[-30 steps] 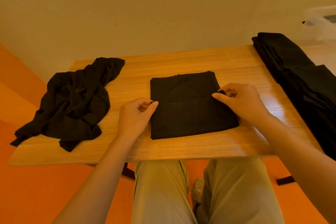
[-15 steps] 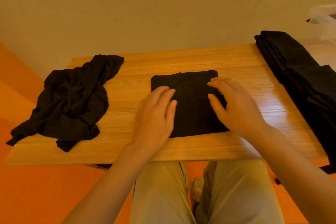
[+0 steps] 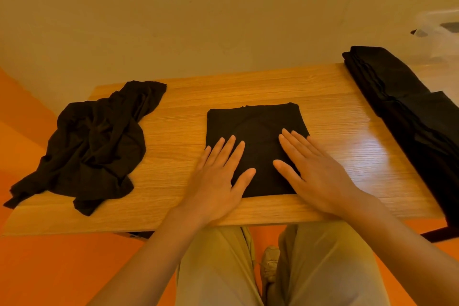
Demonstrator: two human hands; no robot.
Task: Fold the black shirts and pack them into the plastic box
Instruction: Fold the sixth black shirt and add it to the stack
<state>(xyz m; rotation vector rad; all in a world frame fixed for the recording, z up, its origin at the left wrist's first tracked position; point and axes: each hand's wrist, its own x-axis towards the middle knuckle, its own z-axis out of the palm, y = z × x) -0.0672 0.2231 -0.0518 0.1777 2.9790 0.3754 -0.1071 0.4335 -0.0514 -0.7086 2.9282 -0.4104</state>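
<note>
A black shirt (image 3: 255, 123), folded into a neat square, lies in the middle of the wooden table (image 3: 330, 112). My left hand (image 3: 218, 179) lies flat on its near left part, fingers straight and spread. My right hand (image 3: 315, 171) presses flat on its near right part, fingers straight. A crumpled black shirt (image 3: 92, 144) lies in a heap at the table's left end. A stack of folded black shirts (image 3: 407, 112) runs along the right edge. The clear plastic box (image 3: 439, 32) shows faintly at the far right, beyond the table.
The table's near edge runs just under my wrists, with my knees in khaki trousers (image 3: 318, 266) below it. An orange floor (image 3: 49, 268) surrounds the table, and a pale wall stands behind it. Bare wood shows between the square shirt and the right-hand stack.
Both hands let go of the shirt's side edges, moved onto its top and flattened. Since half a second ago they have slid toward the near edge, fingers spread.
</note>
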